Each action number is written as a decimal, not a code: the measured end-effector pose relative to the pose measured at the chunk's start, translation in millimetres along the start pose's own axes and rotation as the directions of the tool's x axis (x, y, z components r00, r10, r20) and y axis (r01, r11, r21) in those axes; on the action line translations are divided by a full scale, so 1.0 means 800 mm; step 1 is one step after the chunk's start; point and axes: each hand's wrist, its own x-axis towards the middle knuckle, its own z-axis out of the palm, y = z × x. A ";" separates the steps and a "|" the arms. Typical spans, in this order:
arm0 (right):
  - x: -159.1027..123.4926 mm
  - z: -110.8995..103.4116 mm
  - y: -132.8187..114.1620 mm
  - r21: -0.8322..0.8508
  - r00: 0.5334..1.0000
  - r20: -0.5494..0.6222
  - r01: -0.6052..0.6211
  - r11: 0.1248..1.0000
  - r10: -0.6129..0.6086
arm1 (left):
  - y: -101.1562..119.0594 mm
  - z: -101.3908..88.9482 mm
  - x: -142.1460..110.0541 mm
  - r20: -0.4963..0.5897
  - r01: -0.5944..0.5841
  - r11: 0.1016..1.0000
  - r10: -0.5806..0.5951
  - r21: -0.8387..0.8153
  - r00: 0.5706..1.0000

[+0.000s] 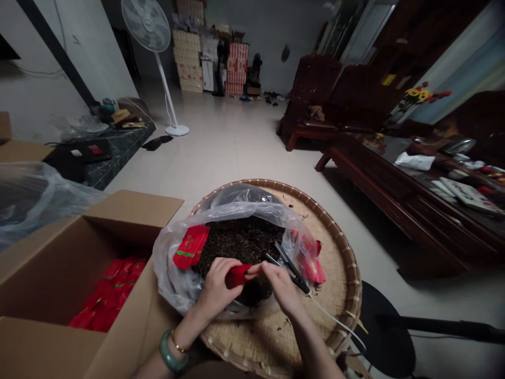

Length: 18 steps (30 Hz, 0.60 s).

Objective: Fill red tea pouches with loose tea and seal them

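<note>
Above the bag's [168,263] near side, the left grip [221,284] clasps a red packet [238,276], seemingly lengthwise left to right, while the right grip [278,284] touches its right end, pinching or not I can't tell, dark leaves [236,239] lying just beyond.

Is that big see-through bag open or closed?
Open. The plastic bag has its mouth spread wide, so you can look straight in at the loose dark leafy bits.
</note>
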 end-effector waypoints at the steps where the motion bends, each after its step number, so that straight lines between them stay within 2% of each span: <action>1: 0.004 -0.004 0.003 0.027 0.997 -0.075 0.016 1.000 -0.013 | -0.002 -0.004 0.001 -0.009 0.057 0.998 -0.057 -0.023 0.998; 3: 0.014 -0.009 0.014 -0.048 0.984 -0.165 0.060 0.997 -0.067 | -0.007 -0.011 0.003 -0.035 0.167 0.983 -0.170 -0.083 0.985; 4: 0.019 -0.009 0.020 -0.169 0.982 -0.150 0.090 0.982 -0.116 | -0.010 -0.014 0.004 -0.048 0.215 0.968 -0.223 -0.128 0.974; 5: 0.026 -0.008 0.026 -0.325 0.984 -0.074 0.128 0.937 -0.160 | -0.013 -0.017 0.004 -0.060 0.255 0.950 -0.270 -0.181 0.961; 7: 0.039 -0.001 0.034 -0.613 0.976 0.154 0.218 0.759 -0.156 | -0.019 -0.020 0.005 -0.079 0.308 0.906 -0.343 -0.289 0.936; 9: 0.052 0.010 0.036 -0.787 0.939 0.343 0.298 0.540 -0.018 | -0.021 -0.023 0.006 -0.092 0.324 0.874 -0.379 -0.361 0.921; 11: 0.065 0.020 0.032 -0.866 0.904 0.410 0.345 0.362 0.120 | -0.020 -0.026 0.006 -0.100 0.319 0.865 -0.384 -0.388 0.918; 12: 0.071 0.025 0.029 -0.885 0.898 0.412 0.356 0.300 0.151 | -0.019 -0.027 0.006 -0.104 0.315 0.864 -0.382 -0.392 0.918; 15: 0.080 0.031 0.026 -0.910 0.918 0.381 0.351 0.221 0.112 | -0.017 -0.029 0.004 -0.121 0.313 0.863 -0.387 -0.397 0.914; 18: 0.078 0.029 0.029 -0.913 0.934 0.353 0.330 0.240 0.054 | -0.019 -0.029 0.004 -0.127 0.314 0.858 -0.393 -0.407 0.911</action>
